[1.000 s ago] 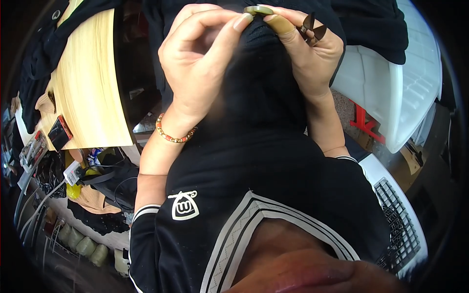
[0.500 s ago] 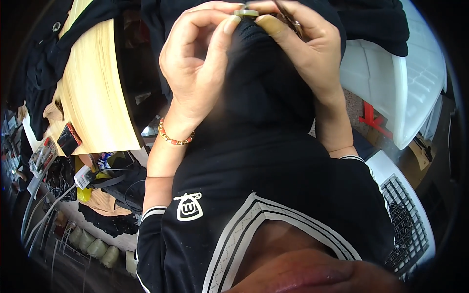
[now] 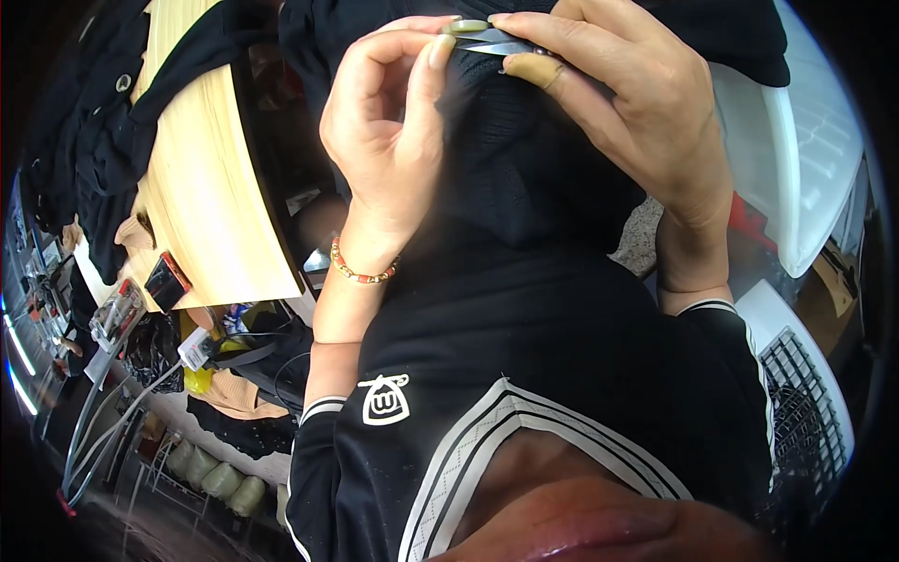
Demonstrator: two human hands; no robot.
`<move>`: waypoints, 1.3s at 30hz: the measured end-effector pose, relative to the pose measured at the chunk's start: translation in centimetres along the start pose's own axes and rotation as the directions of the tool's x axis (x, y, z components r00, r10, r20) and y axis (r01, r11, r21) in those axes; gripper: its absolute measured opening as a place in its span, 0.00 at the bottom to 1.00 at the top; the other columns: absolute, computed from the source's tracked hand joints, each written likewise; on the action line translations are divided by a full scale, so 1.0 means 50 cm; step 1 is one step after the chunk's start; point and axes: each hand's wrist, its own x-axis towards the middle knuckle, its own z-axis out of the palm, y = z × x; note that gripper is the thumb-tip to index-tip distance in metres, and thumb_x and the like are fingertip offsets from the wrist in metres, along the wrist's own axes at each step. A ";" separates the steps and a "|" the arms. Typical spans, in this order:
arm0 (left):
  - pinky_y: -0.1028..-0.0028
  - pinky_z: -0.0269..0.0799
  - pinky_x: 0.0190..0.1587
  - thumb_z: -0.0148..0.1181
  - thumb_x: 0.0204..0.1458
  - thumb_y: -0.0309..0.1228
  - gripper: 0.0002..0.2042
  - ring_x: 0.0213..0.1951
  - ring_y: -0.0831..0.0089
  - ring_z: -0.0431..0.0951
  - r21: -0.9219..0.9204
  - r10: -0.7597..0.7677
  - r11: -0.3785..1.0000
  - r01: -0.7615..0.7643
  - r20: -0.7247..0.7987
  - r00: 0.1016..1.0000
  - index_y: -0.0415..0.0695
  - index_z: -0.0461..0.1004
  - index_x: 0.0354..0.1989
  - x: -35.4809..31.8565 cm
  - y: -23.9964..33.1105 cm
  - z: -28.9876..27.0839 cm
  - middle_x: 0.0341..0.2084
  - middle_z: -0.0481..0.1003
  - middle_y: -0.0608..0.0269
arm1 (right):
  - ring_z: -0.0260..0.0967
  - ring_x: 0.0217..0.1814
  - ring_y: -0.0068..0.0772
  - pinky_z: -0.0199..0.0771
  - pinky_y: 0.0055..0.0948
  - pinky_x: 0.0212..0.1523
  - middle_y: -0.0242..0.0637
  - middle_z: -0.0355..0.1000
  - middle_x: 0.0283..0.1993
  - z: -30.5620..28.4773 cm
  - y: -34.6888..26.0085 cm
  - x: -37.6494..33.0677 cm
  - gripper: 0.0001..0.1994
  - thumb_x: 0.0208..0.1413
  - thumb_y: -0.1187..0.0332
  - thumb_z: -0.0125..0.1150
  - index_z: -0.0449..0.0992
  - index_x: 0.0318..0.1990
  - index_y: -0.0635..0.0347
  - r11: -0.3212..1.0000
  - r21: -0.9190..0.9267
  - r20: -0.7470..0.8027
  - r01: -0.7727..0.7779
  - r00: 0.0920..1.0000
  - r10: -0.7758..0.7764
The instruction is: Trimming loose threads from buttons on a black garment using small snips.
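Observation:
At the top of the view, my left hand (image 3: 389, 122) pinches a pale greenish button (image 3: 469, 26) between thumb and fingers. Beneath it, black knit fabric (image 3: 506, 140) drapes over my lap. My right hand (image 3: 646, 103), with a tan covering on the thumb tip, grips small thread snips (image 3: 506, 47). Their pointed metal blades are parted and lie just below and beside the button, close to my left fingertips. Whether thread sits between the blades is too small to tell. My fingers hide the handles of the snips.
On the left stands a pale wooden table (image 3: 211, 197) bearing a black garment (image 3: 89, 150) with a button and a dark phone-like object (image 3: 167, 281). A white plastic tub or seat (image 3: 805, 150) is at the right, above a white grid-sided basket (image 3: 843, 412). Cables (image 3: 122, 412) hang at lower left.
My right hand has moved right and turned, bringing the snips' blades into sight beside the button. My left hand keeps its pinch. The whole view has shifted slightly.

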 end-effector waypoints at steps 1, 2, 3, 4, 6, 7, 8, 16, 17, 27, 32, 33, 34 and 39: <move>0.83 0.76 0.42 0.61 0.58 0.19 0.05 0.39 0.80 0.80 0.002 0.002 1.000 -0.002 0.010 1.000 0.35 0.74 0.41 0.001 -0.001 0.000 0.41 0.80 0.58 | 0.71 0.28 0.38 0.72 0.30 0.28 0.39 0.70 0.29 0.026 0.024 -0.001 0.11 0.51 0.70 0.70 0.81 0.41 0.64 0.933 0.122 -0.338 0.339 0.898 -0.282; 0.83 0.77 0.40 0.61 0.58 0.19 0.05 0.38 0.80 0.80 0.023 0.024 0.999 -0.024 0.002 1.000 0.35 0.74 0.40 0.001 -0.002 0.001 0.41 0.80 0.58 | 0.71 0.28 0.38 0.72 0.30 0.28 0.39 0.70 0.29 0.025 0.029 -0.009 0.11 0.51 0.70 0.70 0.81 0.41 0.64 0.934 0.117 -0.346 0.337 0.896 -0.280; 0.83 0.77 0.39 0.61 0.58 0.19 0.04 0.37 0.80 0.81 0.045 0.046 0.998 -0.046 -0.006 0.999 0.35 0.74 0.40 0.001 -0.004 0.003 0.40 0.80 0.58 | 0.71 0.29 0.37 0.72 0.30 0.28 0.38 0.70 0.29 0.025 0.031 -0.013 0.11 0.50 0.70 0.69 0.81 0.40 0.63 0.940 0.071 -0.354 0.335 0.889 -0.290; 0.83 0.77 0.39 0.61 0.58 0.19 0.04 0.37 0.80 0.81 0.052 0.047 0.998 -0.046 -0.003 0.999 0.35 0.74 0.40 -0.001 -0.007 0.000 0.40 0.80 0.58 | 0.71 0.29 0.37 0.72 0.31 0.29 0.37 0.69 0.29 0.029 0.030 -0.013 0.11 0.49 0.71 0.69 0.81 0.40 0.62 0.942 0.034 -0.359 0.333 0.884 -0.299; 0.82 0.77 0.39 0.61 0.57 0.19 0.04 0.36 0.79 0.81 0.150 0.099 0.984 -0.095 -0.023 0.995 0.35 0.75 0.40 -0.006 -0.014 -0.009 0.40 0.80 0.58 | 0.71 0.30 0.36 0.71 0.31 0.29 0.36 0.69 0.30 -0.033 -0.073 0.030 0.11 0.48 0.71 0.69 0.81 0.40 0.62 0.995 -0.097 -0.007 0.003 1.000 -0.004; 0.82 0.77 0.39 0.61 0.57 0.19 0.04 0.36 0.79 0.81 0.128 0.100 0.987 -0.099 -0.002 0.995 0.35 0.75 0.40 0.002 -0.012 0.003 0.40 0.80 0.58 | 0.70 0.31 0.36 0.71 0.31 0.29 0.35 0.68 0.30 -0.072 -0.116 0.047 0.11 0.47 0.71 0.70 0.81 0.39 0.61 0.892 -0.364 0.266 -0.268 0.888 0.375; 0.82 0.77 0.38 0.62 0.57 0.19 0.04 0.36 0.78 0.81 0.145 0.128 0.981 -0.126 -0.010 0.992 0.35 0.75 0.39 0.001 -0.013 0.004 0.40 0.80 0.57 | 0.70 0.31 0.36 0.71 0.31 0.29 0.35 0.68 0.30 -0.072 -0.119 0.046 0.11 0.47 0.71 0.70 0.81 0.39 0.61 0.893 -0.360 0.262 -0.270 0.890 0.374; 0.79 0.76 0.44 0.60 0.57 0.17 0.06 0.42 0.70 0.81 0.452 0.353 0.804 -0.386 0.160 0.922 0.36 0.73 0.41 0.006 -0.014 -0.007 0.44 0.79 0.51 | 0.69 0.32 0.34 0.71 0.31 0.29 0.33 0.66 0.30 -0.060 -0.117 0.047 0.10 0.47 0.70 0.69 0.81 0.38 0.58 0.882 -0.414 0.278 -0.227 0.891 0.360; 0.79 0.76 0.44 0.60 0.57 0.17 0.06 0.42 0.70 0.81 0.451 0.353 0.804 -0.387 0.161 0.922 0.36 0.73 0.41 0.006 -0.009 -0.007 0.44 0.79 0.51 | 0.69 0.32 0.34 0.71 0.31 0.29 0.33 0.66 0.30 -0.060 -0.116 0.047 0.10 0.47 0.70 0.69 0.81 0.38 0.58 0.881 -0.414 0.277 -0.229 0.890 0.361; 0.74 0.78 0.48 0.58 0.59 0.19 0.03 0.44 0.68 0.81 0.139 0.126 0.984 -0.113 -0.095 0.987 0.35 0.73 0.40 0.004 -0.022 -0.034 0.47 0.75 0.52 | 0.70 0.30 0.36 0.70 0.29 0.29 0.37 0.69 0.30 0.016 -0.003 0.001 0.10 0.48 0.73 0.69 0.80 0.39 0.63 0.988 -0.005 -0.277 0.155 0.949 -0.150; 0.70 0.77 0.52 0.49 0.66 0.25 0.06 0.43 0.66 0.81 0.067 0.018 0.998 -0.003 -0.216 0.976 0.35 0.70 0.42 0.029 -0.012 -0.125 0.44 0.76 0.51 | 0.65 0.27 0.25 0.63 0.23 0.28 0.37 0.68 0.29 -0.079 -0.078 0.005 0.13 0.47 0.79 0.70 0.80 0.42 0.68 0.892 -0.177 0.109 -0.416 0.892 0.438; 0.75 0.76 0.48 0.49 0.67 0.26 0.08 0.39 0.72 0.80 0.092 0.084 0.994 -0.062 -0.258 0.963 0.33 0.72 0.40 0.038 -0.011 -0.130 0.41 0.77 0.53 | 0.64 0.27 0.24 0.63 0.22 0.28 0.36 0.68 0.29 -0.082 -0.070 -0.005 0.13 0.47 0.79 0.70 0.80 0.42 0.68 0.878 -0.166 0.072 -0.449 0.882 0.465; 0.75 0.76 0.48 0.49 0.67 0.26 0.08 0.39 0.72 0.80 0.092 0.091 0.993 -0.069 -0.263 0.960 0.33 0.72 0.40 0.040 -0.009 -0.140 0.41 0.77 0.53 | 0.63 0.27 0.22 0.62 0.22 0.28 0.34 0.67 0.29 -0.085 -0.063 -0.014 0.13 0.48 0.79 0.70 0.80 0.43 0.67 0.865 -0.153 0.037 -0.478 0.872 0.488; 0.69 0.72 0.51 0.70 0.51 0.39 0.18 0.48 0.64 0.77 0.390 0.003 0.918 -0.073 0.177 0.984 0.38 0.78 0.42 0.028 -0.010 -0.096 0.48 0.76 0.53 | 0.58 0.27 0.16 0.59 0.17 0.28 0.27 0.65 0.30 -0.078 0.015 -0.066 0.26 0.52 0.71 0.72 0.72 0.58 0.69 0.814 -0.194 -0.083 -0.547 0.836 0.542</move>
